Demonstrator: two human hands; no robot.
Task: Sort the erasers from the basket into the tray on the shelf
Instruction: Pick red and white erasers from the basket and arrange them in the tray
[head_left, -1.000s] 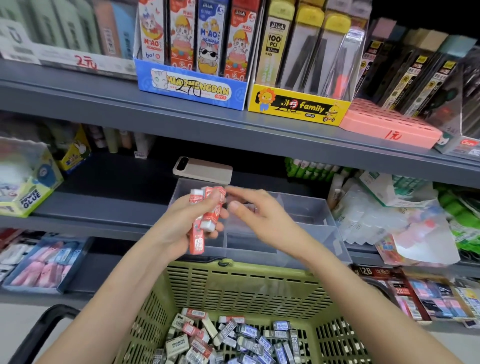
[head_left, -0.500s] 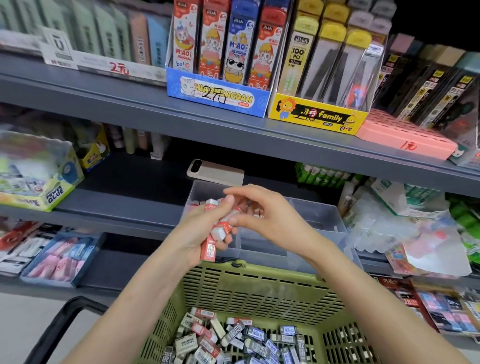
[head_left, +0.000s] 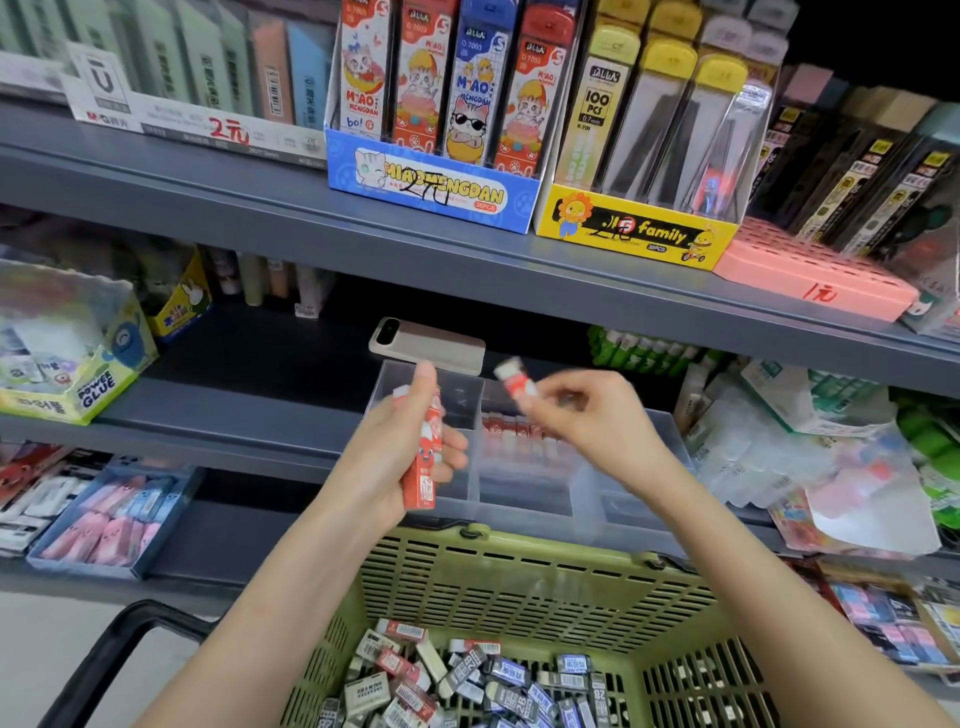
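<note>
Left hand: grip clamped round a small stack of red-sleeved white erasers, held upright over the left end of the clear plastic divided tray on the grey metal shelf. Right hand: grip pinched on a single red-and-white eraser, blurred, above the tray's middle compartment, where a row of red erasers lies. Below, the green slatted plastic basket holds a heap of mixed loose erasers. Beige phone just behind the tray.
</note>
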